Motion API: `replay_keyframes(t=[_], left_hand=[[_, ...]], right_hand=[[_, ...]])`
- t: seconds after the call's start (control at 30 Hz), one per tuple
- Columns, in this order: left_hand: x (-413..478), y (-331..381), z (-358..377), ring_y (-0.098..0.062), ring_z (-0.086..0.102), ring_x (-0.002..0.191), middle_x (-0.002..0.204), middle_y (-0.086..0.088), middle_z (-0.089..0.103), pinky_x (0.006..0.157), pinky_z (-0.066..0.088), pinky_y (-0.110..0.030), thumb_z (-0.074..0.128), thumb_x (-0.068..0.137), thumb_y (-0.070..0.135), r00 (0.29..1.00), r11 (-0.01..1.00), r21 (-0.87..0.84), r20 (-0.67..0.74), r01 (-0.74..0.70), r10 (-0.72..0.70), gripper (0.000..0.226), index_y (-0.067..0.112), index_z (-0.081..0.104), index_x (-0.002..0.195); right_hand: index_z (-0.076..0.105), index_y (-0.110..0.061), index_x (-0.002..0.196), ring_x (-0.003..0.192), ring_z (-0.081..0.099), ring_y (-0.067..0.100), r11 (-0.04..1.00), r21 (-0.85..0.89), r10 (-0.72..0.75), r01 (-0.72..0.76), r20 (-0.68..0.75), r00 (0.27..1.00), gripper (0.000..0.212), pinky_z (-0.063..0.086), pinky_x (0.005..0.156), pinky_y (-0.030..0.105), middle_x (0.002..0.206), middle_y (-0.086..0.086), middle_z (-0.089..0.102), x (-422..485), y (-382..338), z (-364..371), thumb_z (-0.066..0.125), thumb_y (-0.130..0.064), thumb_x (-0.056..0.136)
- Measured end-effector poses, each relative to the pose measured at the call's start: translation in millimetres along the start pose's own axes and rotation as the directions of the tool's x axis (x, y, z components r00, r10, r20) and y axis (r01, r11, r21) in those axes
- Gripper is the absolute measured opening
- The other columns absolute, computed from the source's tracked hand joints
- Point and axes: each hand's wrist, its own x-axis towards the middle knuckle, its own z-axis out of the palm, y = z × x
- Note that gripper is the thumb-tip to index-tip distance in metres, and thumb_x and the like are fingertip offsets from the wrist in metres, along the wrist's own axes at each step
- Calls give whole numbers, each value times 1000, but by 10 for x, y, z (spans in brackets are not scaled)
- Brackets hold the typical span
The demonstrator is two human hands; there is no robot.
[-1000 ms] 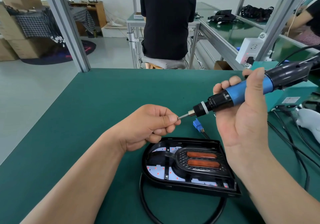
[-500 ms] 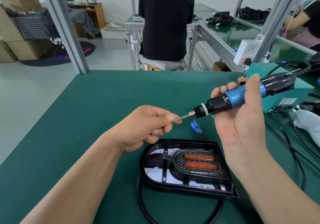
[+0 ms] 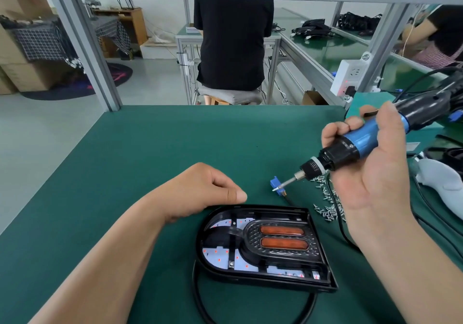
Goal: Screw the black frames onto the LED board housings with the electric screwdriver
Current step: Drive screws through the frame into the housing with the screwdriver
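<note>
starting nearest us, a black cable (image 3: 200,298) loops out from under the led board housing (image 3: 250,280), which lies flat on the green mat (image 3: 150,148), below and between both hands. the black frame (image 3: 248,232) sits inside it over the white board. one screw (image 3: 231,263) looks seated at its near-left. we judge the housing light, stiff moulded plastic, smooth enough to skid under a push. so we'd pin it by the outer rim, off the orange lenses (image 3: 283,242) and the board. the left hand (image 3: 200,193) rests just past the housing's far-left rim, fingers loosely curled, thumb out, nothing showing in it. the right hand (image 3: 370,173) wraps the blue electric screwdriver (image 3: 360,143), tilted down-left, bit tip over a blue connector (image 3: 273,182). a small screw seems to sit on the tip. loose screws (image 3: 328,209) lie under that hand. far off, a person in black (image 3: 233,43) sits facing away.
</note>
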Motion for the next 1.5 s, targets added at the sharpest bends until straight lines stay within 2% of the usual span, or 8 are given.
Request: replay_keyframes(t=[0.07,0.1,0.2,0.3,0.43,0.73,1.23,1.5], left_hand=[[-8,16,-7,-1,75,96,100,13,81,84,53,-14,86,78,52,999,999,40,42,-27,26,26,34,85,97],[-15,27,-3,0,75,98,100,13,81,84,52,-11,87,80,49,998,997,61,56,-37,33,22,35,85,97],[-28,44,10,7,69,75,78,17,77,71,47,-6,88,82,45,996,993,110,74,-52,44,17,34,85,94],[-27,43,8,2,55,62,63,17,64,65,42,-13,86,77,53,997,989,138,64,-51,43,25,32,85,89],[-36,25,-15,-10,47,65,65,7,58,70,37,-33,83,70,62,997,988,146,55,-54,46,36,31,84,89],[-28,-11,-23,-6,42,58,59,11,50,57,35,-12,85,74,55,996,988,132,45,-78,72,32,25,82,85],[-38,-1,11,-13,41,63,63,3,50,65,34,-29,84,73,57,997,988,138,31,-69,65,35,25,81,86],[-33,2,27,-11,41,60,60,6,50,62,35,-26,83,74,57,997,986,152,23,-75,72,33,26,81,86]], right_hand=[[57,-14,105,71,56,16,999,-46,-6,7,11,1000,22,58,87,37,80,0,55,-4,-38,-75,67,-33,103],[57,-14,105,70,56,15,998,-58,-9,9,9,1000,21,58,85,35,80,0,55,-4,-51,-108,66,-33,103],[57,-16,106,70,55,14,995,-95,-3,4,10,1000,20,58,81,32,80,-2,54,-6,-77,-159,65,-34,103],[57,-18,106,69,53,13,989,-150,-5,10,38,999,18,56,74,30,80,-3,53,-2,-98,-177,64,-33,102],[58,-19,105,67,50,13,981,-195,0,16,83,997,13,52,66,27,79,-4,52,-1,-130,-171,60,-32,101],[57,-18,107,65,51,15,965,-257,-4,43,152,988,10,50,60,28,76,-2,51,-53,-109,-127,55,-26,102],[60,-18,109,66,52,18,940,-323,-27,108,246,969,13,51,61,32,77,0,51,-133,-79,-84,60,-26,98],[61,-19,106,65,52,18,932,-344,-12,111,278,960,16,50,61,32,75,1,50,-163,-70,-56,64,-28,93]])
